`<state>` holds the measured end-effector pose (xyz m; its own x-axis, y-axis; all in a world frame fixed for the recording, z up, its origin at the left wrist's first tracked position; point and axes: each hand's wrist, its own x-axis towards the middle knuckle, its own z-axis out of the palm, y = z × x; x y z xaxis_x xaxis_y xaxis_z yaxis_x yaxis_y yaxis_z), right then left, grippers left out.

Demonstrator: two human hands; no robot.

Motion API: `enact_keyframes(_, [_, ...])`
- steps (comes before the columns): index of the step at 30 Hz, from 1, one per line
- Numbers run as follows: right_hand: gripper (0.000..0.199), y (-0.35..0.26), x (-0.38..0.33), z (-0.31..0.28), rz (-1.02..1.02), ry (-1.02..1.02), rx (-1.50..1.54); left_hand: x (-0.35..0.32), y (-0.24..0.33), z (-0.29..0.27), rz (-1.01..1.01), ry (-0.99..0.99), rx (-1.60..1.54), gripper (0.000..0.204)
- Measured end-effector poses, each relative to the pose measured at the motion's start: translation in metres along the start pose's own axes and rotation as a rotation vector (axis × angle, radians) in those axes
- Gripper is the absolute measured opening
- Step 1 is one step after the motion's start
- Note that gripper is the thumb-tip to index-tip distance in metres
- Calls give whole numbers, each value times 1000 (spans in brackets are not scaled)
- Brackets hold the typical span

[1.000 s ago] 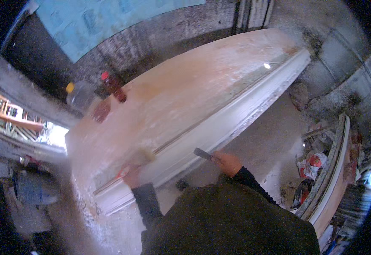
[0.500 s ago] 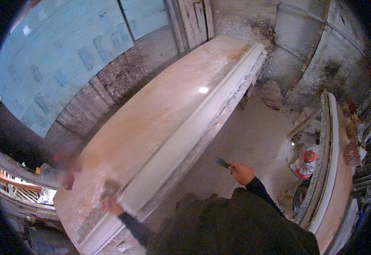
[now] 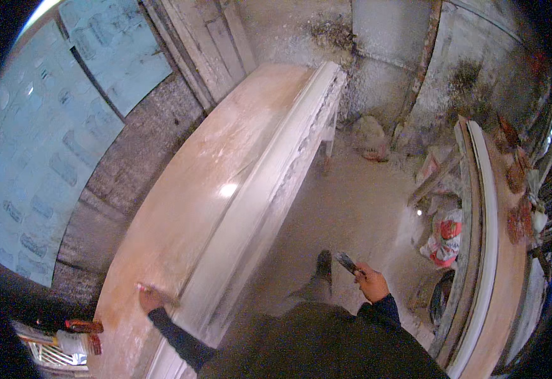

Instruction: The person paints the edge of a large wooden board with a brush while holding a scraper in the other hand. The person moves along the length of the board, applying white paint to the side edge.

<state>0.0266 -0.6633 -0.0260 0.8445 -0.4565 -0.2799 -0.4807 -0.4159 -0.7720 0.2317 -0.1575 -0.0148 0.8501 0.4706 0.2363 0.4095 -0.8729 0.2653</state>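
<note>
My left hand (image 3: 153, 299) is over the long pale-brown tabletop (image 3: 181, 208), close to its left end, fingers curled. A small whitish and reddish tip shows at its fingers; what it is I cannot make out. Beside this hand a long white plaster-like moulding (image 3: 241, 215) runs along the tabletop's right edge. My right hand (image 3: 373, 284) is closed round a small dark scraper-like tool (image 3: 345, 261), held above the floor to the right of the moulding. The tool's flat greyish end points up and left, apart from any surface.
On the right stands a second long board with a white moulding (image 3: 489, 215). A red and white bag (image 3: 446, 239) lies beside it, near a leaning wooden piece (image 3: 435, 183). Blue sheeting (image 3: 55, 139) covers the left wall. A clear and red object (image 3: 77, 338) sits at the tabletop's near left end.
My view has turned, so the tabletop stands steeper. My left hand has moved from beside the moulding further onto the tabletop. My right hand still holds the tool, now tilted up more.
</note>
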Motion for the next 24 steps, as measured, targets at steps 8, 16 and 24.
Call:
enact_keyframes(8, [16,41,195,-83,-258,37,-283,44,192,187,27,-57,-818,23])
enact_keyframes(16, [19,35,352,-153,-247,6,-227,-17,620,241,-127,-599,-1835,30])
enact_keyframes(24, [22,98,521,-269,-71,-150,-360,48,562,305,57,-112,-885,15])
